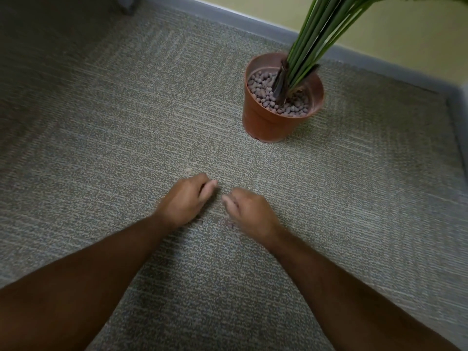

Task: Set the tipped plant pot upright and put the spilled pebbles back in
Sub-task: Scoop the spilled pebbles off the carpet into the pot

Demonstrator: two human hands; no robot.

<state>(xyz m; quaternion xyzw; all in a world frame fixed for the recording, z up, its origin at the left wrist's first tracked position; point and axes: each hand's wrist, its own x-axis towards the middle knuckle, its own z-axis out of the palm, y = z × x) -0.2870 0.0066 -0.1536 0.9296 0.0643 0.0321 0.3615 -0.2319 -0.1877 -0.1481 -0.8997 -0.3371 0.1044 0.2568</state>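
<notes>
- Head view: grey-green woven carpet floor [126, 138] runs from the near edge to a grey skirting board [253, 20] under a pale yellow wall [395, 34], which crosses the upper right on a diagonal.
- Round terracotta-coloured plastic plant pot [268, 122] stands upright on the carpet, near the skirting board, well apart from both hands.
- Long green plant stems [314, 34] rise from the pot and lean up and right, out of the top edge.
- Small grey-brown clay pebbles [263, 89] fill the pot up to a level below its rim.
- Open carpet lies between pot and hands, and across the whole left half.
- Left hand [187, 198] is low at the carpet at frame centre, fingers curled, thumb and fingertips drawn together; what it holds cannot be told because of blur.
- Right hand [249, 211] is just beside the left, apart from it, fingers likewise curled inward; contents cannot be told.
- A few loose pebbles on the carpet [229, 224] show blurred, under the right hand's inner edge.
</notes>
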